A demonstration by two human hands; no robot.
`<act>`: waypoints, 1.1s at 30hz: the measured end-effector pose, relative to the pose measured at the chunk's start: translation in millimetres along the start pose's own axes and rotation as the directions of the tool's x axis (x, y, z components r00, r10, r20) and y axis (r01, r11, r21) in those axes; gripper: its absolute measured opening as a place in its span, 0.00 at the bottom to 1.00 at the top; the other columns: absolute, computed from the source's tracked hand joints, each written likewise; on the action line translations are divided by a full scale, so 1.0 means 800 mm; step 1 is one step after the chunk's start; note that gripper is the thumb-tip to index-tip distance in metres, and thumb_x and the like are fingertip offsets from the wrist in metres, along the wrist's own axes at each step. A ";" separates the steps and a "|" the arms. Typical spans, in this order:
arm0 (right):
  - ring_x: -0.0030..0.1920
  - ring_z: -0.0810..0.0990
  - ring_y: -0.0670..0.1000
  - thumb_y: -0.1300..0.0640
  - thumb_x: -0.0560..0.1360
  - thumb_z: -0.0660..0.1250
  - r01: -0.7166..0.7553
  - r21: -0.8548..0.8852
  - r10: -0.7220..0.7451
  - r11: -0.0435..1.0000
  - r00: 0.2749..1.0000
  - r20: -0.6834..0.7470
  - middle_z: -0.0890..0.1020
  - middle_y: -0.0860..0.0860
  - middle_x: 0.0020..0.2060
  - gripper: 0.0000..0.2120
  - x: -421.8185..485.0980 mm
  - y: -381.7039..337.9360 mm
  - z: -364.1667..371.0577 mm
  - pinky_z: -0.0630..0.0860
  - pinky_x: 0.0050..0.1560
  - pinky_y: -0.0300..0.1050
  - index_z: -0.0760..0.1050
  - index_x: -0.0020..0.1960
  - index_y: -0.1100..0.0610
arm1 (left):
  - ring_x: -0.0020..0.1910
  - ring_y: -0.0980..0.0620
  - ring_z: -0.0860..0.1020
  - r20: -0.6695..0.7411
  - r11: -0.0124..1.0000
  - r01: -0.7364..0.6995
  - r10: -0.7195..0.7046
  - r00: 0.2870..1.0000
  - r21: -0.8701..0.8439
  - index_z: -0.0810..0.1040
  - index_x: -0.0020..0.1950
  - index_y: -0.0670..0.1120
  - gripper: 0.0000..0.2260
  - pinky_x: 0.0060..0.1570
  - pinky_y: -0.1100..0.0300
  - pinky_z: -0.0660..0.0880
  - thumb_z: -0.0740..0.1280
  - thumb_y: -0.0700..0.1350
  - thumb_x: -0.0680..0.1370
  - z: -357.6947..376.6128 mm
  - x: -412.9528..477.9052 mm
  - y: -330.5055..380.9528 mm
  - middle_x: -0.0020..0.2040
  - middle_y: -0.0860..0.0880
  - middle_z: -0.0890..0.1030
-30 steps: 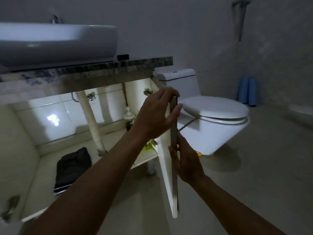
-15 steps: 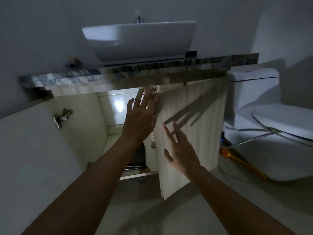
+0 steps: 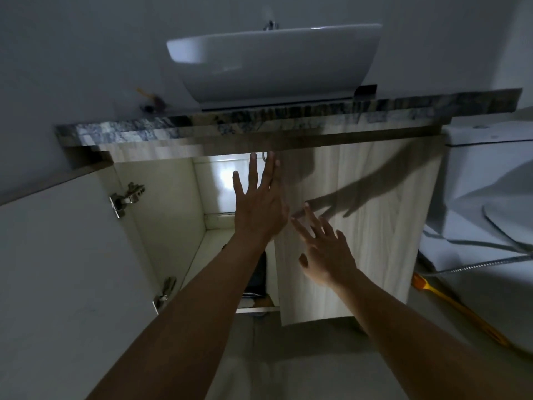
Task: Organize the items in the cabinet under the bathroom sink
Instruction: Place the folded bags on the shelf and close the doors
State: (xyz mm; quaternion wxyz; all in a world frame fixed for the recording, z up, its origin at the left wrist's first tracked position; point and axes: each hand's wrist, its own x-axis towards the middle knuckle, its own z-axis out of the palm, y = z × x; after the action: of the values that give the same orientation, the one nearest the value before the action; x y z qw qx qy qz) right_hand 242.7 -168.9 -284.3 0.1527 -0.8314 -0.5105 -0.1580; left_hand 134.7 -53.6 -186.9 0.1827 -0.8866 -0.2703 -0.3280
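Note:
The cabinet under the sink has two pale wood-grain doors. The right door (image 3: 375,226) is nearly flat against the cabinet front. My left hand (image 3: 259,203) is flat and spread at that door's left edge, fingers pointing up. My right hand (image 3: 326,249) is spread on or just off the door's face, lower and to the right. Neither hand holds anything. The left door (image 3: 57,269) stands swung wide, its two metal hinges (image 3: 127,197) showing. Inside the lit cabinet (image 3: 173,215) a dark item (image 3: 256,275) lies on the floor of it, mostly hidden by my left arm.
A white basin (image 3: 274,59) sits on a marbled counter (image 3: 259,122) above. A white toilet (image 3: 490,212) stands at the right, with a metal hose (image 3: 461,267) and an orange-handled tool (image 3: 450,304) on the floor beside it. Small objects (image 3: 150,102) sit on the counter's left end.
The right door has swung from edge-on to nearly shut. Both hands have let go of its edge and now lie spread. The view has turned left toward the cabinet.

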 end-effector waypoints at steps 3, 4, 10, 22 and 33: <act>0.80 0.42 0.57 0.44 0.77 0.66 -0.019 -0.010 0.020 1.000 0.999 0.031 0.31 0.47 0.78 0.45 0.016 0.002 0.004 0.54 0.76 0.65 0.36 0.80 0.42 | 0.79 0.41 0.42 0.072 1.000 0.002 -0.003 0.997 0.017 0.52 0.81 0.46 0.35 0.72 0.33 0.50 0.61 0.53 0.76 0.008 0.003 -0.004 0.81 0.48 0.45; 0.80 0.43 0.57 0.43 0.77 0.65 -0.025 -0.013 0.025 1.000 0.999 0.035 0.32 0.48 0.78 0.45 0.019 0.003 0.006 0.54 0.76 0.65 0.36 0.80 0.42 | 0.79 0.42 0.42 0.093 1.000 0.003 -0.005 0.996 0.013 0.53 0.80 0.46 0.36 0.72 0.34 0.50 0.62 0.53 0.76 0.011 0.003 -0.005 0.81 0.48 0.45; 0.80 0.41 0.57 0.43 0.78 0.63 -0.014 -0.016 0.015 1.000 0.996 0.093 0.37 0.49 0.80 0.43 0.021 0.011 0.009 0.52 0.76 0.65 0.36 0.80 0.44 | 0.79 0.42 0.41 0.131 1.000 0.010 -0.012 0.991 0.014 0.52 0.80 0.45 0.36 0.73 0.35 0.51 0.62 0.56 0.76 0.012 0.006 -0.002 0.81 0.48 0.43; 0.79 0.57 0.50 0.44 0.80 0.60 0.342 0.256 -0.374 0.904 0.923 0.087 0.56 0.47 0.80 0.32 -0.056 -0.134 0.020 0.58 0.77 0.59 0.49 0.79 0.42 | 0.80 0.46 0.45 0.134 0.970 0.132 -0.105 0.985 -0.206 0.54 0.80 0.53 0.31 0.74 0.38 0.52 0.60 0.56 0.79 -0.087 -0.115 -0.106 0.81 0.49 0.49; 0.76 0.61 0.48 0.35 0.76 0.58 0.621 0.442 -0.612 0.647 0.769 -0.186 0.62 0.48 0.77 0.37 -0.103 -0.426 -0.017 0.64 0.72 0.58 0.51 0.79 0.45 | 0.76 0.45 0.61 0.003 0.890 0.400 -0.411 0.912 0.219 0.66 0.73 0.51 0.26 0.71 0.38 0.58 0.61 0.59 0.77 -0.272 -0.231 -0.326 0.74 0.49 0.67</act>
State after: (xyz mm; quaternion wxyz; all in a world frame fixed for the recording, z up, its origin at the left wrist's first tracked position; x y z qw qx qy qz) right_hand -100.0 -93.5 -274.9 0.2955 -0.5417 -0.7832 -0.0770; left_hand -244.4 -24.1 -118.4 0.1976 -0.7936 -0.4873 -0.3061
